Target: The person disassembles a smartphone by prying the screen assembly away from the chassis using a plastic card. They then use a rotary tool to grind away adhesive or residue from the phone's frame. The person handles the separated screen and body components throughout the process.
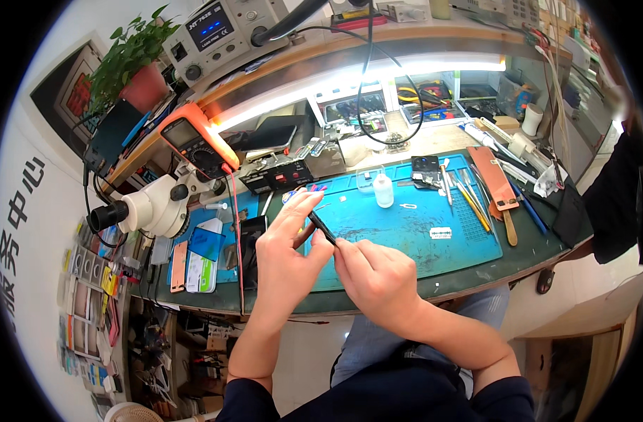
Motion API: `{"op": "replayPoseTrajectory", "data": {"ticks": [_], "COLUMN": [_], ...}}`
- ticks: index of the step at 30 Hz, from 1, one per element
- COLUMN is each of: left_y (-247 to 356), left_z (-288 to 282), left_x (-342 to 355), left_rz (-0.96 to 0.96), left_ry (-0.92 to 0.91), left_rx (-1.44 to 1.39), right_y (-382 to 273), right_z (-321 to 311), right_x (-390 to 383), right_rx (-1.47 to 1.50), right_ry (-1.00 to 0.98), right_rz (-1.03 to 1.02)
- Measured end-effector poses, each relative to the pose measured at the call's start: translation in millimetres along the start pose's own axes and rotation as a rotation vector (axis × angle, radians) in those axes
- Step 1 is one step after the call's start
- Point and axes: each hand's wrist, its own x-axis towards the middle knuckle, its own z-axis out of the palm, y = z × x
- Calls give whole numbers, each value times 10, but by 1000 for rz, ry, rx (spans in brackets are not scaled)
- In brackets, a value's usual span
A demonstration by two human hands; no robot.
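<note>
Above the near left part of the blue work mat point(399, 246), both hands are closed on a thin black object point(323, 228) that I see nearly edge-on. It could be a phone, but too little of it shows to tell. My left hand point(286, 253) grips it between the fingers and thumb. With thumb and fingers together, my right hand point(377, 278) pinches its near right end. A small clear bottle point(383, 191) stands on the mat beyond my hands. Farther right on the mat lie a razor blade point(440, 233) and a small white clip-like piece point(408, 206).
An orange multimeter point(198, 144) leans at the left, above a white microscope point(149, 209). Tweezers and a wooden-handled brush point(510, 228) lie at the right beside a copper-coloured plate point(491, 176). A black cable point(364, 77) hangs over the back. Phone parts point(203, 264) lie left of my arm.
</note>
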Motion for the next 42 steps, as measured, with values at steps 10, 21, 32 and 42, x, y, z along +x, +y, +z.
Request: {"op": "replayPoseTrajectory", "data": {"ticks": [10,21,32,42], "left_y": [8,-4,8,14], "left_z": [-13,8,29,4], "left_x": [16,-22,-40,-33], "left_rz": [-27,63,68,228], "left_ry": [-12,-40,-36,-106], "left_rx": [8,118,121,325], "right_y": [-3,-3,45,111], "right_z": [19,-80,-22,-214], "right_x": [30,100,115,247], "right_rx": [7,-6,88,25], "right_ry": [12,-92,-5,-98], "right_rz": [11,47,70,12]}}
